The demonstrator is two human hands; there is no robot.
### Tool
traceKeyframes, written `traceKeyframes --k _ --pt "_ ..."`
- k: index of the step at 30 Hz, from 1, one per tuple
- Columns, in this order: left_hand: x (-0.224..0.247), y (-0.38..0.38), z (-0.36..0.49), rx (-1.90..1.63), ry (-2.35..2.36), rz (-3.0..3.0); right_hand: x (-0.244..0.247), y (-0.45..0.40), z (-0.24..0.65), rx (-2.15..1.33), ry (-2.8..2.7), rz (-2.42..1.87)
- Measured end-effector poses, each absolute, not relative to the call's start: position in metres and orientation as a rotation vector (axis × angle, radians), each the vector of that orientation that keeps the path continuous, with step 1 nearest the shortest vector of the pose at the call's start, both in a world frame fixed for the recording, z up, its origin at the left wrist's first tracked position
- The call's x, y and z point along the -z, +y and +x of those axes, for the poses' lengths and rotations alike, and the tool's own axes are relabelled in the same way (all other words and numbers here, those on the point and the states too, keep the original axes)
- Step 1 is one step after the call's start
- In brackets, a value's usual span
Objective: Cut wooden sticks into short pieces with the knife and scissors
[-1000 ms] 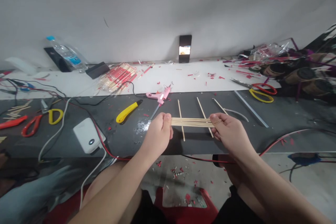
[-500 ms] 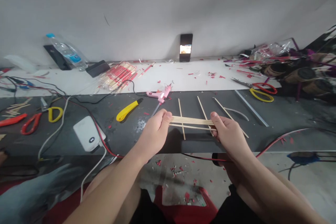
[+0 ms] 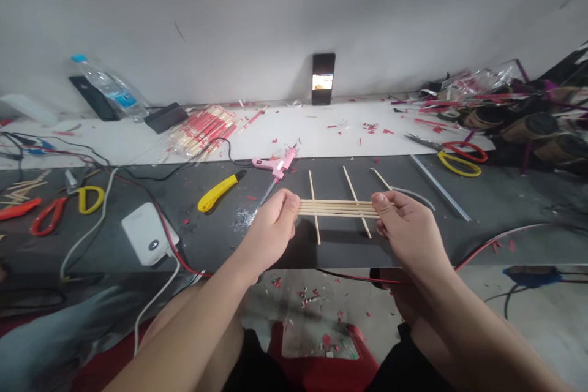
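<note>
Several thin wooden sticks [image 3: 335,208] lie side by side in a flat row between my two hands, above the dark table [image 3: 340,251]. My left hand [image 3: 274,220] pinches their left ends, thumb on top. The right ends are gripped by my right hand [image 3: 404,220], also thumb uppermost. Under the row, single sticks lie apart on the table: a left stick [image 3: 311,184], a middle stick [image 3: 350,182] and a right stick [image 3: 380,179], the last partly hidden by my right hand. A pink glue gun [image 3: 278,165] rests just beyond my left hand.
A yellow utility knife [image 3: 219,192] and a white power bank [image 3: 149,234] with cables lie left. Scissors [image 3: 452,156] and a clear glue stick [image 3: 441,188] are right. Wrapped chopsticks [image 3: 204,130] lie behind; a phone [image 3: 323,78] leans on the wall.
The lower stick, which hung apart at a slant, now sits level and close against the others. My right hand has shifted slightly right. Both hands keep their grip.
</note>
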State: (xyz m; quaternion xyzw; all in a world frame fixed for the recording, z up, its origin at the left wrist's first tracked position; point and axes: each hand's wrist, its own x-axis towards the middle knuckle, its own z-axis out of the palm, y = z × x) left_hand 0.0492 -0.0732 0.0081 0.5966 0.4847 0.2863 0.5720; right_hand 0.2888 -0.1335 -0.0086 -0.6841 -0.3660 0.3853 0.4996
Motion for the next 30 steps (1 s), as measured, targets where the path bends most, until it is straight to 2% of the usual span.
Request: traceKeyframes --k 12,19,23,27,30 --pt "-0.013 -0.076 0.05 -0.592 1.178 1.518 0.008 -0.131 0.29 -0.807 -1.003 -1.703" --pt "0.003 -0.07 0.049 -0.599 1.135 1.284 0.012 -0.128 0.291 -0.714 -1.13 -1.766" --pt "0.016 -0.069 0.044 -0.565 1.162 1.219 0.007 -0.129 0.294 -0.616 -1.454 -1.733" --pt "0.017 -0.079 0.043 -0.523 1.184 1.247 0.004 -0.136 0.274 -0.224 -2.156 -1.656" --pt "0.007 -0.088 0.044 -0.475 1.223 1.346 0.006 -0.139 0.253 -0.335 -2.421 -1.706"
